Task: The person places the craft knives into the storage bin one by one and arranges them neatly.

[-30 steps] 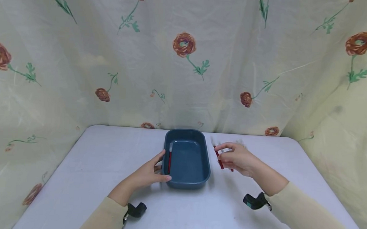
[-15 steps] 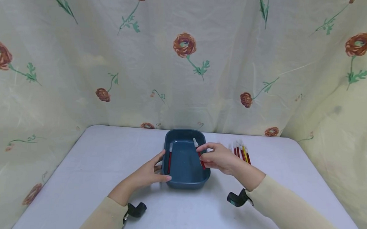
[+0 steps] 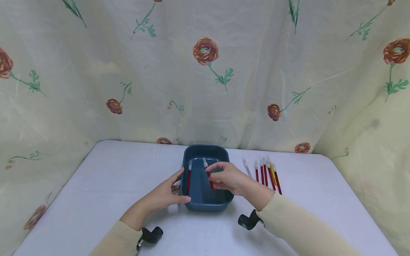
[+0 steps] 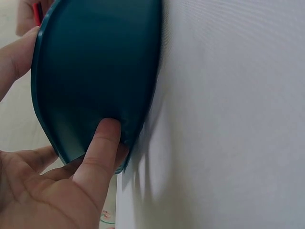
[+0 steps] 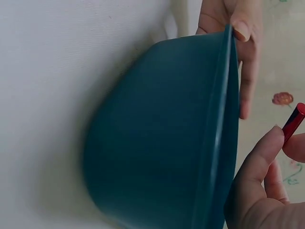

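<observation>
At the left side of the blue bin, the person's left hand grips the near-left corner, its thumb on the rim and its other fingers spread along the outer wall. Inside the bin, by the left wall, lies a pale-capped red pen, its long axis parallel to the bin's length and its cap toward the far end. To the right of it, over the middle of the bin, is the held pen, also red. The right hand has it pinched between thumb and fingers. Its long axis runs nearly along the bin's length, the cap end angled slightly toward the left wall, so it is not quite parallel with the pen lying there. The right wrist view suggests that it hangs above rim level. Well right of the bin, a clear pen, several red pens and a yellow pen lie on the table.
</observation>
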The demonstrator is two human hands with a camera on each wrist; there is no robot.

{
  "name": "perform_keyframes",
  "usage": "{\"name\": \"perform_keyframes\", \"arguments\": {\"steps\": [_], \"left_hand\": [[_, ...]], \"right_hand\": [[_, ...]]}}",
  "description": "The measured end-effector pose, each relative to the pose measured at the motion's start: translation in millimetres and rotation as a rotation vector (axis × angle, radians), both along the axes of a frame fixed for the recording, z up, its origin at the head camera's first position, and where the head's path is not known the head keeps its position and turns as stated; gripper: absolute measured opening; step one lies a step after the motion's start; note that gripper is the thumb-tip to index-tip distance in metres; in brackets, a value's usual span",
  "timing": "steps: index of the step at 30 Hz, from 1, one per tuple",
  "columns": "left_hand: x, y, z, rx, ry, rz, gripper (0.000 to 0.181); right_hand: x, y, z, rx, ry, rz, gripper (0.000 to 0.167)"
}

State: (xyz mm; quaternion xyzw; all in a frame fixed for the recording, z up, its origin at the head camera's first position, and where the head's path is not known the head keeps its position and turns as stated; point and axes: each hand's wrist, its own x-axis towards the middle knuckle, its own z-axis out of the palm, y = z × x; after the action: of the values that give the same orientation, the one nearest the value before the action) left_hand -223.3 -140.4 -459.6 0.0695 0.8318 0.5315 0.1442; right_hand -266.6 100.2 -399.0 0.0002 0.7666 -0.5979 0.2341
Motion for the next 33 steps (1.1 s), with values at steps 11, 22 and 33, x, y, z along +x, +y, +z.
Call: {"name": "perform_keyframes", "arguments": {"steps": [11,22,33], "left_hand": [[-1.1,0.1,-1.5,-0.007,-0.006,-0.007,0.106],[1.2,-1.4,1.1,0.012,-0.004,-0.017,0.104],[1.7,-2.1,0.4,0.022,-0.002,-0.028,0.103]], "right_hand": [[-13.2,-19,-20.2,-0.024,-0.023,-0.019,0.031],[-22.6,-33,-32.5,-0.025,-0.041,-0.027,0.031],[-26.5,-40,-39.3,-0.016,-0.060,-0.026,0.030]]}}
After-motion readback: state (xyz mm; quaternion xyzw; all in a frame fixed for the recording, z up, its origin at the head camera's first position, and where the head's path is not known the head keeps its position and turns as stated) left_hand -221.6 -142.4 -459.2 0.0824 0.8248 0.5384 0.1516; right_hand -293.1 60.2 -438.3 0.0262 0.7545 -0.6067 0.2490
